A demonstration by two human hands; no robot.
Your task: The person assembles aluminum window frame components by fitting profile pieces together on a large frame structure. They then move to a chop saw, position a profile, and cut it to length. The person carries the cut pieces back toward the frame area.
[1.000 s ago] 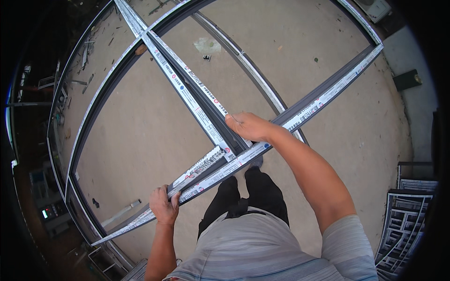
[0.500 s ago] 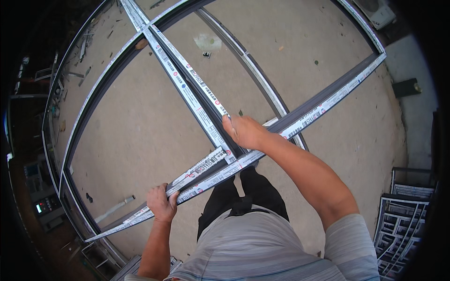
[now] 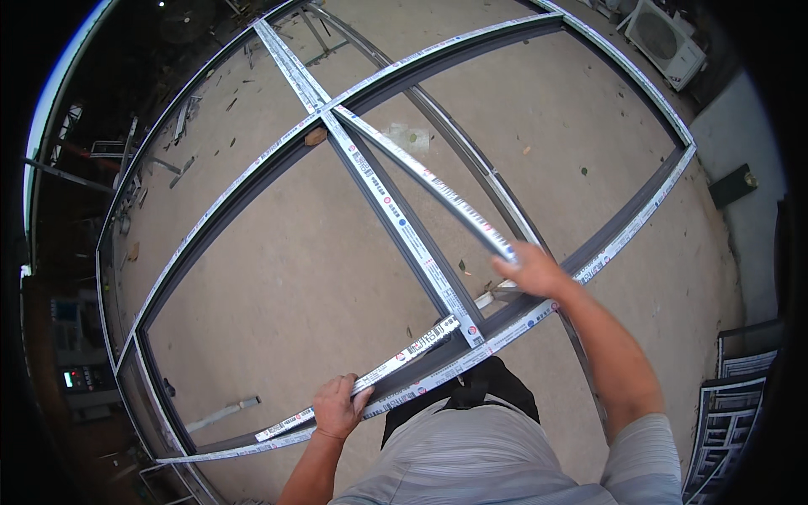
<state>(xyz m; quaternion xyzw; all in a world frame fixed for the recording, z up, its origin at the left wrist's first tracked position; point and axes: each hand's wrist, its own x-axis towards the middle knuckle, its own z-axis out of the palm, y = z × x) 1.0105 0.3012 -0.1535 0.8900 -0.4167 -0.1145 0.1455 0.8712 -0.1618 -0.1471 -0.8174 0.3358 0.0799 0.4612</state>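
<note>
A large window frame (image 3: 526, 324) of dark metal profile, covered in printed white film, spreads before me. Its middle bar (image 3: 397, 220) runs from the near rail to a crossing bar. My right hand (image 3: 536, 271), closed and slightly blurred, grips the near end of a long metal strip (image 3: 438, 187). That strip slants away from the middle bar, its far end close to the crossing. My left hand (image 3: 339, 407) is closed around a shorter strip (image 3: 412, 352) lying along the near rail, one end by the foot of the middle bar.
Beneath the frame, a metal support rail (image 3: 454, 126) crosses the concrete floor. An air-conditioner unit (image 3: 665, 42) stands far right, with stacked frames (image 3: 730, 421) at the near right. A brown block (image 3: 316, 136) sits by the crossing; offcuts (image 3: 181, 122) lie far left.
My right hand has swung the long strip's near end to the right, off the middle bar. The left hand still holds the shorter strip. The view has shifted, showing more of the far side.
</note>
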